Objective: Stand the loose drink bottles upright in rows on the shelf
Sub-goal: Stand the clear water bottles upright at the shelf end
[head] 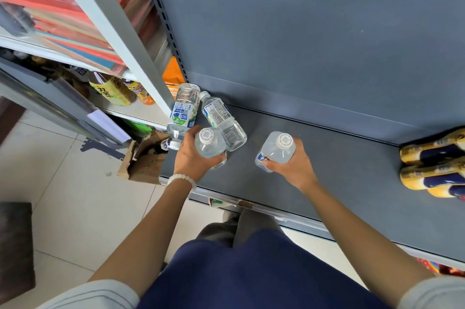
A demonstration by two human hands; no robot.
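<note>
Task at early stage: two water bottles upright on grey shelf (327, 157), none in row yet. Left hand (191, 157) wraps fingers round left bottle (210, 144); right hand (292, 165) wraps right bottle (276, 150). Two lying bottles (183, 110) (222, 120) remain behind left hand, touching each other.

Both arms are reaching forward over the shelf's (327, 183) front edge. The left hand (192, 157) is gripping a bottle (210, 144) upright; the right hand (293, 165) is gripping a second bottle (276, 151).
</note>
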